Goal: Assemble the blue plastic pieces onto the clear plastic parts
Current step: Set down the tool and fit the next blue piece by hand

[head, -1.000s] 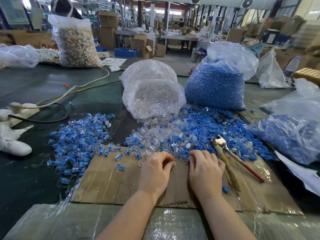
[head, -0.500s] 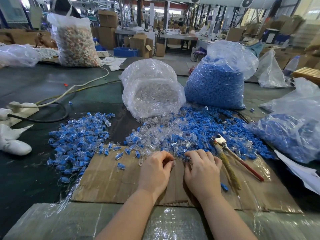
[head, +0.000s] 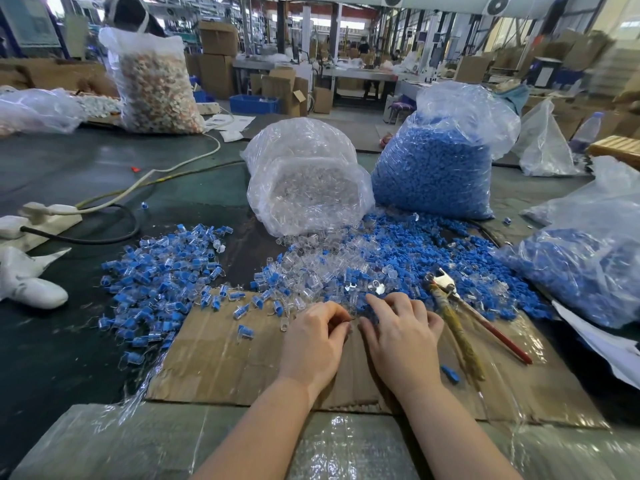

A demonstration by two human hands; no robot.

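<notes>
Two bare forearms entering from the lower centre of the frame, no sleeves, no gloves. Left hand [head: 313, 344] and right hand [head: 401, 341] without rings, watch or bracelet on the visible backs and wrists. Short, unpainted nails on the fingers [head: 382, 306] that show; palms hidden from this angle.

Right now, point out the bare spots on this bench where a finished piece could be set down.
Bare cardboard lies left of the left hand, below the pile of finished pieces. Another bare strip lies right of the pliers, near the front edge. Crowded: the loose clear and blue parts just beyond the fingers, reaching back to the bags.
</notes>
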